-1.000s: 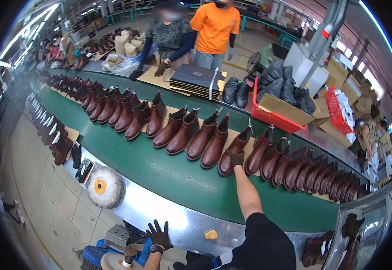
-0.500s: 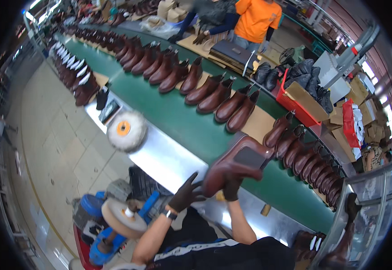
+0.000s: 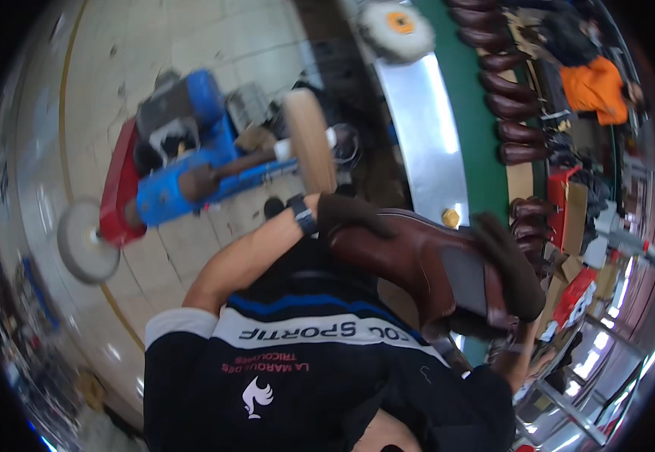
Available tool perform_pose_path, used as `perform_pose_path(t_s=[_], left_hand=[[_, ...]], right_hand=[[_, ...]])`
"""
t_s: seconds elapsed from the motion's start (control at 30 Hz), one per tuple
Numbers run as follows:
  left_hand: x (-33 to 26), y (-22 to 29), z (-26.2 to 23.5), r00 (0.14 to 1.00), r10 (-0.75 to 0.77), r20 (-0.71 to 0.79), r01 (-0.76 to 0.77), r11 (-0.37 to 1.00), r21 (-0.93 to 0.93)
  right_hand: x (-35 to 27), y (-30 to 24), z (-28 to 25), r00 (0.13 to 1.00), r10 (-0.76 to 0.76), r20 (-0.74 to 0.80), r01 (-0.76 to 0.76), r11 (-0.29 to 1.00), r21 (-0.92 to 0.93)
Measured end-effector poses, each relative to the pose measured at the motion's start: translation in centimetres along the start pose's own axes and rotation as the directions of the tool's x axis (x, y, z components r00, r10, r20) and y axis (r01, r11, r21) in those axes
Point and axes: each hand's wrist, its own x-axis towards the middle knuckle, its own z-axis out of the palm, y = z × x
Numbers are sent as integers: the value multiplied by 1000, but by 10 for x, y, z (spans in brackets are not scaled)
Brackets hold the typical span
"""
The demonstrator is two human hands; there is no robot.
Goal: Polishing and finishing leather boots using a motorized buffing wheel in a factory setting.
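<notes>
A brown leather ankle boot (image 3: 395, 252) with a grey elastic side panel is held sideways in front of my body. My left hand (image 3: 351, 214), in a dark glove, is closed over its toe end; a watch sits on that wrist. My right hand (image 3: 514, 271), gloved too, grips the boot at the far end, beside the elastic panel. Some of its fingers are hidden behind the leather. Close to my left wrist stands the pale buffing wheel (image 3: 309, 143) of a blue and red machine (image 3: 214, 181).
A steel ledge (image 3: 425, 128) runs along the green conveyor (image 3: 485, 151), with a small yellow block (image 3: 451, 218) on it. Rows of brown boots (image 3: 519, 143) stand on the conveyor. A white round wheel (image 3: 395, 34) is near the ledge. Across the line is a person in orange (image 3: 595, 90).
My view has swung left toward the buffing machine. The boot has come off the conveyor side, nearer my body. My left hand, open beside it before, now holds its toe end.
</notes>
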Motion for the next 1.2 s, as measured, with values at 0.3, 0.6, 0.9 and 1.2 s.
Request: perform_pose_path(t_s=[0.3,0.6,0.9,1.2], left_hand=[[-38,-132,-31,855,416,-310,-491,455,-743],[23,-128,-104,543,325,-774,-838,148,-525],[1,-137,-197,603,63,-795,-724,462,-513],[-16,-105,-123,369,91,-925,-871,382,-310]], right_hand=[[-7,29,107,864,239,442,-500,503,705],[73,-51,222,682,562,468,-88,-573,815],[147,-47,254,790,386,476,9,-784,620],[142,-59,237,749,434,502,-52,-716,696]])
